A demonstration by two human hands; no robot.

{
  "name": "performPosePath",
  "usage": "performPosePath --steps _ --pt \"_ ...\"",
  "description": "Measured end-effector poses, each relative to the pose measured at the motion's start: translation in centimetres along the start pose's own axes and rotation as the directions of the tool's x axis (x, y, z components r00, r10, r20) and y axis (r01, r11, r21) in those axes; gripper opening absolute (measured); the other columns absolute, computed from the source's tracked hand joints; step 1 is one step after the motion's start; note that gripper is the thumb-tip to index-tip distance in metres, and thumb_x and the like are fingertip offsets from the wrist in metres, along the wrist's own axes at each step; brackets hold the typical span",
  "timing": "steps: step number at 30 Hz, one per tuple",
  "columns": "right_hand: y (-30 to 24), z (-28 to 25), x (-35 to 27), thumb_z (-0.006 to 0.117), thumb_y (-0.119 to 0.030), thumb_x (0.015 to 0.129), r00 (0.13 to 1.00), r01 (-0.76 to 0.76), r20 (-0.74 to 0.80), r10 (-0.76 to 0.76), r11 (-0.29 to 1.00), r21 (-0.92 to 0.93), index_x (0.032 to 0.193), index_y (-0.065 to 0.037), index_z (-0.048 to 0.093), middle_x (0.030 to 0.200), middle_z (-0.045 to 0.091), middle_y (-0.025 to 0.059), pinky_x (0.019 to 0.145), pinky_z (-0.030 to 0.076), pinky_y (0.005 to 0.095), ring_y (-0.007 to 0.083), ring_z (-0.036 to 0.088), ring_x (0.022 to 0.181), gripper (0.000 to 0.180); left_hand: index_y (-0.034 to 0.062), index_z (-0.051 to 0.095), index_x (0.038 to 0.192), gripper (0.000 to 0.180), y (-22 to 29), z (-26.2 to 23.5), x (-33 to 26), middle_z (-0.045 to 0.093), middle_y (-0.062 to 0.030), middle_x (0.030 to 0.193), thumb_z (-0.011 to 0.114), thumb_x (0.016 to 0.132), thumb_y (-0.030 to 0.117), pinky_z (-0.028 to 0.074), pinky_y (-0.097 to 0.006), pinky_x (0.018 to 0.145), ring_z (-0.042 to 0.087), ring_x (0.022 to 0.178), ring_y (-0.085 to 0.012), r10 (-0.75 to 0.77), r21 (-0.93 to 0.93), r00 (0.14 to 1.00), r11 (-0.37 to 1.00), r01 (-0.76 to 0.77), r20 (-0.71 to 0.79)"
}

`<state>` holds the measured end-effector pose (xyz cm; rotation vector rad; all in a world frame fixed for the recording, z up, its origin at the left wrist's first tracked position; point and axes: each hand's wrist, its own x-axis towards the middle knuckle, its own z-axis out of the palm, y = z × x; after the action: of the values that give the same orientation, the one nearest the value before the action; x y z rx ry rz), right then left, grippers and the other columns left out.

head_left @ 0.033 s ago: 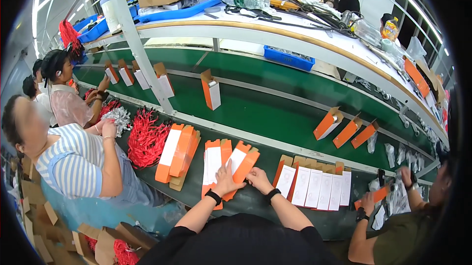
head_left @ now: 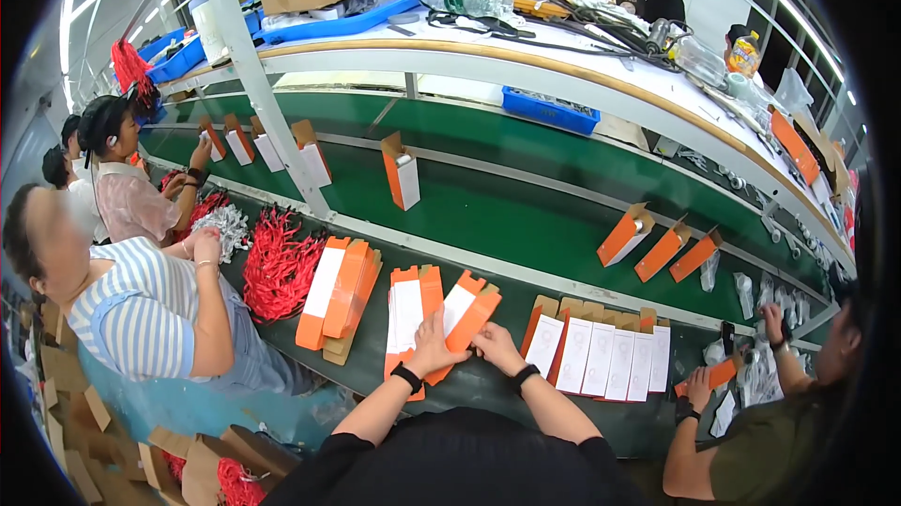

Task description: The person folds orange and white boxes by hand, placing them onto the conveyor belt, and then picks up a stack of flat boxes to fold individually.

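Roughly at the left edge of the frame, a co-worker in a striped shirt [head_left: 141, 314] sat beside a heap of red cords [head_left: 280, 267], and a stack of flat orange cartons [head_left: 336, 295] lay just right of that heap on the dark bench. Moving toward the lower middle, I saw my left hand [head_left: 434, 348] lying flat, fingers [head_left: 422, 326] spread narrow, on a flattened orange-and-white carton [head_left: 405, 318] at the near edge of the bench. That carton's long axis ran away from me, toward the green conveyor belt [head_left: 526, 196], nearly upright in the frame.

My right hand [head_left: 496, 346] sat just beside the left, its fingertips pinching the near end of a second flat carton [head_left: 466, 314]. That one tilted, its far end leaning to the upper right, so the two pieces fanned apart from my hands. Both cartons lay directly ahead of the fingers, and each hand already touched its own; I judged the right hand the nearer to the tilted piece. I could not tell whether the right thumb was under the card or on top.

Further right, a row of white-faced flat cartons [head_left: 601, 356] lay side by side, near my right wrist but apart from it. At the lower right, another person's hands [head_left: 699, 384] held a small orange piece.
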<state>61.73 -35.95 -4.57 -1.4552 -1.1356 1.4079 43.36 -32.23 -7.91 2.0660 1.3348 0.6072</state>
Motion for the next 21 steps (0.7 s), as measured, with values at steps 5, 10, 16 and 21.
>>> performPosePath --steps 5,10,16,21 --pt "-8.0 -6.3 -5.7 0.058 -0.021 0.088 0.992 -0.025 -0.123 0.038 0.994 0.102 0.109 0.000 0.059 0.077 0.062 0.0018 0.044 0.044 0.0201 0.0084 0.057 0.054 0.029 0.0014 0.019 0.143 0.112 6.8 -3.9 -2.8 0.025 -0.0258 0.139 0.079 0.057 0.041 0.026 -0.053 0.104 0.028 0.125 -0.0450 0.288 0.178 0.952 0.936 -0.303 0.105" --pt "-10.1 -11.0 -8.0 0.058 -0.011 0.085 0.954 -0.210 0.224 0.197 0.977 0.035 0.113 0.004 0.058 0.072 0.064 0.0042 0.040 0.045 0.0199 0.0115 0.059 0.045 0.031 0.0012 0.019 0.143 0.114 10.5 -4.1 -4.3 0.025 -0.0254 0.139 0.081 0.056 0.041 0.027 -0.052 0.104 0.028 0.124 -0.0448 0.383 0.073 0.909 0.915 -0.398 0.163" --pt "-10.0 -8.9 -10.1 0.061 -0.009 0.081 0.958 -0.202 0.218 0.187 0.978 0.050 0.101 0.005 0.058 0.061 0.061 0.0052 0.037 0.043 0.0219 0.0121 0.058 0.043 0.025 -0.0014 0.016 0.144 0.120 12.9 -3.6 -4.2 0.028 -0.0251 0.136 0.084 0.055 0.042 0.028 -0.049 0.104 0.030 0.125 -0.0418 0.457 -0.106 0.873 0.890 -0.444 0.170" --pt "-5.6 -9.8 -10.0 0.061 -0.010 0.083 0.974 -0.219 0.022 0.227 0.958 -0.185 0.101 0.002 0.062 0.057 0.056 0.0030 0.037 0.039 0.0226 0.0104 0.052 0.040 0.022 0.0014 0.028 0.141 0.097 14.4 -3.1 -3.8 0.048 -0.0206 0.119 0.080 0.060 0.013 0.038 -0.044 0.095 0.047 0.108 -0.0386 0.593 -0.108 0.795 0.805 -0.583 0.132"
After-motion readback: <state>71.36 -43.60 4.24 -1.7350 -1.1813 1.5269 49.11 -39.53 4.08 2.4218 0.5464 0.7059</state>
